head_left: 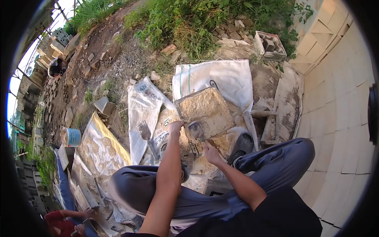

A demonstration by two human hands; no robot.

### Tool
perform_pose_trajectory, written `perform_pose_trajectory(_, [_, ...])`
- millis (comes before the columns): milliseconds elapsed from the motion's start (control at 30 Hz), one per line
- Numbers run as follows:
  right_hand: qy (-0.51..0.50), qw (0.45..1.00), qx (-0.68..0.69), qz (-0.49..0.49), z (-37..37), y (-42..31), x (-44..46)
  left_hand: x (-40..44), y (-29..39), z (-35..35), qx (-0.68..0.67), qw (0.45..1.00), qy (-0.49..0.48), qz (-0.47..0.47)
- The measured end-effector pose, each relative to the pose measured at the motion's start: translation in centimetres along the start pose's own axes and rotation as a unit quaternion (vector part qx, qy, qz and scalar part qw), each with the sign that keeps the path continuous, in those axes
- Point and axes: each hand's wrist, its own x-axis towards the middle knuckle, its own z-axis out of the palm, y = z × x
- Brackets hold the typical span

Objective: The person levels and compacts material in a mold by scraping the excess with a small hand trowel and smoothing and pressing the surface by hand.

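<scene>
Between my feet lies a square mould (231, 127) filled with damp, tan, sandy mix (205, 103). Metal loop handles (213, 83) stick out at its far and near sides. My left hand (175, 126) is closed at the mould's left edge, its fingertips partly hidden. In my right hand (211, 153) is the handle of a trowel, gripped near the mould's near edge. The trowel's grey blade (195, 129) rests on the mix at the near left, where the surface looks flatter than at the far side.
White sacks (215, 75) lie under and around the mould. Another trowel (147, 134) rests on the left sack. Further left are a yellow-edged sack (106, 136) and a bucket (71, 137). A co-worker (65, 225) sits at lower left. Stacked pale blocks (335, 106) line the right.
</scene>
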Motion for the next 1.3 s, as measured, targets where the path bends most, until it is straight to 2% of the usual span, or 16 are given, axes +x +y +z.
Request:
perform_pose_trajectory(33, [-0.020, 1.000, -0.020, 0.003, -0.1, 0.8, 0.1, 2.0, -1.3, 0.1, -0.060, 0.998, -0.034, 0.002])
perform_pose_trajectory(133, [0.007, 1.000, 0.007, -0.015, -2.1, -1.2, -0.7, 1.0, -1.0, 0.4, -0.016, 1.000, -0.002, -0.007])
perform_pose_trajectory(200, [0.035, 0.998, 0.034, -0.044, -3.8, -2.6, -0.7, 2.6, -1.6, 0.8, -0.043, 0.998, -0.030, 0.017])
perform_pose_trajectory(267, [0.051, 0.994, 0.064, -0.066, -4.8, -3.8, -0.9, 1.6, -1.4, 0.7, -0.092, 0.995, -0.001, -0.025])
perform_pose_trajectory(333, [0.082, 0.981, 0.107, -0.138, -5.3, -4.5, -1.3, 1.6, -2.5, 1.0, -0.086, 0.995, 0.045, 0.011])
perform_pose_trajectory(400, [0.085, 0.982, 0.118, -0.124, -2.8, -0.4, 0.1, 1.1, -1.4, 1.1, -0.059, 0.995, 0.076, -0.002])
perform_pose_trajectory(467, [0.033, 0.998, 0.035, 0.041, -2.1, 2.0, 1.0, 1.4, -1.0, 1.4, -0.082, 0.993, 0.090, -0.008])
perform_pose_trajectory(567, [0.055, 0.998, 0.017, -0.001, -5.2, 0.1, 0.2, 1.5, -2.1, 1.8, -0.169, 0.981, 0.093, -0.005])
perform_pose_trajectory(667, [0.072, 0.994, 0.080, -0.032, -9.6, -5.2, -1.3, 4.2, -4.5, 3.1, -0.136, 0.978, 0.150, 0.044])
perform_pose_trajectory(767, [0.125, 0.976, 0.146, -0.103, -11.2, -7.3, -1.4, -3.0, -0.5, 2.6, -0.095, 0.978, 0.181, 0.048])
perform_pose_trajectory(900, [0.125, 0.984, 0.093, -0.085, -7.0, 0.5, -0.2, -5.1, 1.3, 2.8, -0.042, 0.973, 0.223, 0.040])
perform_pose_trajectory(933, [0.114, 0.992, 0.042, -0.027, -5.8, 2.5, 0.1, -4.9, 1.5, 2.8, -0.048, 0.971, 0.231, 0.026])
perform_pose_trajectory(967, [0.101, 0.994, -0.006, 0.032, -5.2, 3.0, 0.6, -6.6, 2.7, 2.5, -0.065, 0.974, 0.219, 0.004])
perform_pose_trajectory(1067, [0.042, 0.997, 0.024, 0.064, -7.9, 0.2, -0.3, -4.8, 1.3, 2.8, -0.073, 0.971, 0.227, 0.019])
perform_pose_trajectory(1200, [0.081, 0.995, 0.055, 0.008, -10.0, -3.2, 0.2, -3.2, -0.1, 3.0, -0.201, 0.965, 0.163, 0.033])
perform_pose_trajectory(1300, [0.103, 0.990, 0.094, -0.034, -9.6, -3.7, 0.0, -2.5, -0.9, 2.9, -0.185, 0.968, 0.164, 0.045])
